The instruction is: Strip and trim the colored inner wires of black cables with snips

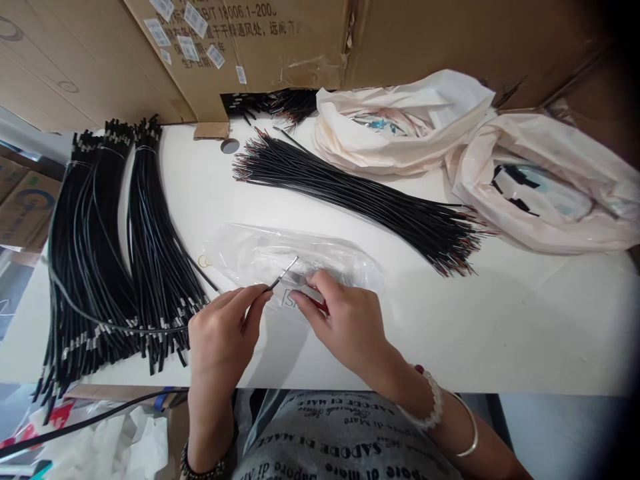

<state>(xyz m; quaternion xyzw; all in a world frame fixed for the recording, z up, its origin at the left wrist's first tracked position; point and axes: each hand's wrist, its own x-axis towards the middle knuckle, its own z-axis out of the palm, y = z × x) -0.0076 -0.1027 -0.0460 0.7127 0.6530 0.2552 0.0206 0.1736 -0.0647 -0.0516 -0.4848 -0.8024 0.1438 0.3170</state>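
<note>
My left hand (225, 330) pinches a thin black cable (276, 283) near its end, between thumb and forefinger. The cable's silvery tip sticks up and to the right, and its length trails left over the bundles. My right hand (353, 327) is closed around red-handled pliers (323, 305), mostly hidden by the fingers. Their grey metal head lies close beside the cable tip; whether they touch I cannot tell. Below both hands, a clear plastic bag (240, 247) with white and shiny contents rests on the table.
Tied black cable bundles (150, 220) lie at left, some overhanging the white table's (525, 320) edge. A loose bundle (350, 193) with stripped ends lies behind my hands. Two pale bags (470, 100) holding small parts stand back right, before cardboard boxes (280, 53).
</note>
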